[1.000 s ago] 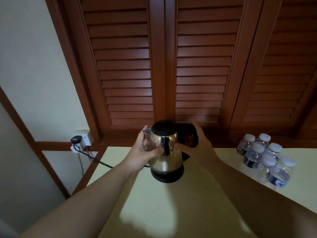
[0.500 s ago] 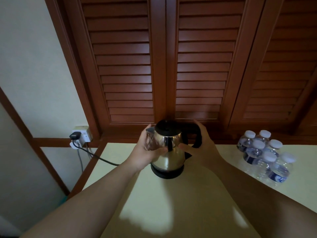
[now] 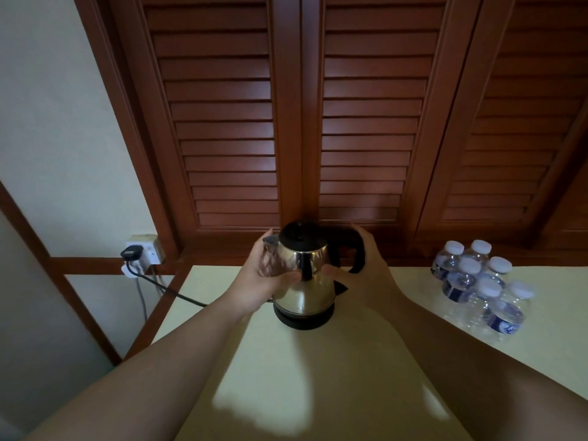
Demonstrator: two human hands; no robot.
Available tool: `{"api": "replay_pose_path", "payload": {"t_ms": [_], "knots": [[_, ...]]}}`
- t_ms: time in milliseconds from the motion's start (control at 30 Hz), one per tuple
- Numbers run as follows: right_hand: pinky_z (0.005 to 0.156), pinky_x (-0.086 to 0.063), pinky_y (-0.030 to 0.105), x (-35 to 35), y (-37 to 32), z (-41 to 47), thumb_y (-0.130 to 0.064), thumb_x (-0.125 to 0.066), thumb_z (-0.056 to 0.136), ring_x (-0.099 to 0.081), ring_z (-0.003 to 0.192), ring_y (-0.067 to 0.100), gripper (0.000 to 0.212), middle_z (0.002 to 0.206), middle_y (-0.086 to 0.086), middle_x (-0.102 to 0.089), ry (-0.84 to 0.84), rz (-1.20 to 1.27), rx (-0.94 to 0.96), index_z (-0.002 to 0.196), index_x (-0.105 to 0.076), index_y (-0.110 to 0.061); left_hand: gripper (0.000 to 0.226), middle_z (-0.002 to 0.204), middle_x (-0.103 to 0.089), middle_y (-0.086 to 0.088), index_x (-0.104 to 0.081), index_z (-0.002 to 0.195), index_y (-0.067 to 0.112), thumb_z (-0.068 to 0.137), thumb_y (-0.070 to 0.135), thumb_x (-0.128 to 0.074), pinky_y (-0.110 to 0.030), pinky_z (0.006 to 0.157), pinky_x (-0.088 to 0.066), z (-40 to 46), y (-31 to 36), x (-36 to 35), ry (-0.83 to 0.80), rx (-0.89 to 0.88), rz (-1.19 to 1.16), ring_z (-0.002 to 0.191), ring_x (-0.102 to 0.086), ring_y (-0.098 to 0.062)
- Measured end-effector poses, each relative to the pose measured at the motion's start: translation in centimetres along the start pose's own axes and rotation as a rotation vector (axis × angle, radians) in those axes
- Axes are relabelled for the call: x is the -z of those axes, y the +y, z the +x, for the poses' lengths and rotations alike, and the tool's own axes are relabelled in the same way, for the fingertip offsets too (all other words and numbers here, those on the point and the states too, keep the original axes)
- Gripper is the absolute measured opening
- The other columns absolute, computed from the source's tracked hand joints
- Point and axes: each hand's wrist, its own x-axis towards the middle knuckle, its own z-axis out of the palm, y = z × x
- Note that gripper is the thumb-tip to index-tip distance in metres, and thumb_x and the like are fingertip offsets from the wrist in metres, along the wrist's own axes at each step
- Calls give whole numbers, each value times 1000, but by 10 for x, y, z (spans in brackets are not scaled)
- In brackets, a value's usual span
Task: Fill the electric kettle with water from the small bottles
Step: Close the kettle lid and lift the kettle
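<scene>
A shiny steel electric kettle (image 3: 304, 281) with a black lid and black handle stands on its black base (image 3: 305, 319) at the back of the pale yellow table (image 3: 286, 377). My left hand (image 3: 264, 275) wraps the spout side of the kettle. My right hand (image 3: 359, 272) grips the handle side, thumb on the body. The lid is down. Several small clear water bottles (image 3: 477, 281) with white caps and blue labels stand grouped at the right, capped, apart from both hands.
A black cord (image 3: 165, 289) runs from the kettle base over the table's left edge to a wall socket (image 3: 141, 253). Brown louvred shutters (image 3: 296, 122) rise directly behind the table. The floor drops away at the left.
Both hands keep their hold on the kettle, which stays on its base. The view has tilted slightly, so everything sits a little higher in frame.
</scene>
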Motion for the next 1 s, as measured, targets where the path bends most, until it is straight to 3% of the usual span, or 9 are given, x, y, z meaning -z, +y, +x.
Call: {"api": "replay_pose_path", "payload": {"t_ms": [100, 200, 433, 800, 1000], "knots": [[114, -46, 44, 1, 1, -3, -47, -94, 69, -50, 135, 4, 106, 144, -19, -53, -5, -1, -4, 155, -32, -38, 97, 136, -67, 16, -35, 149, 46, 77, 10, -90, -25, 93, -55, -3, -2, 0, -7, 18, -8, 128, -62, -4], [112, -48, 43, 2, 1, -5, -41, -95, 70, -51, 134, 3, 105, 144, -18, -53, -1, -1, -9, 155, -32, -38, 101, 141, -65, 11, -31, 157, 37, 81, 3, -86, -41, 112, -47, -7, -3, -4, 0, 2, -5, 133, -60, -9], [111, -49, 45, 4, 7, -2, -43, -95, 66, -54, 129, -2, 103, 138, -20, -57, -23, 33, -42, 151, -36, -39, 95, 139, -65, 11, -37, 152, 37, 79, 6, -88, -54, 114, -46, -5, -3, -7, -2, 13, 19, 131, -61, -9], [109, -51, 44, 2, 9, -4, -33, -95, 72, -56, 129, 3, 95, 137, -18, -58, -30, 31, -45, 145, -37, -41, 79, 135, -68, 3, -48, 141, 32, 78, 10, -90, -55, 112, -48, -3, -11, -5, -13, 4, 17, 128, -64, -17], [99, -55, 37, 1, 1, -17, -57, -90, 65, -60, 122, 6, 103, 134, -22, -57, -57, 33, -43, 149, -34, -40, 89, 134, -68, 9, -48, 141, 37, 67, 28, -96, -49, 112, -48, -19, -11, -6, 18, 0, 46, 128, -63, -11]]}}
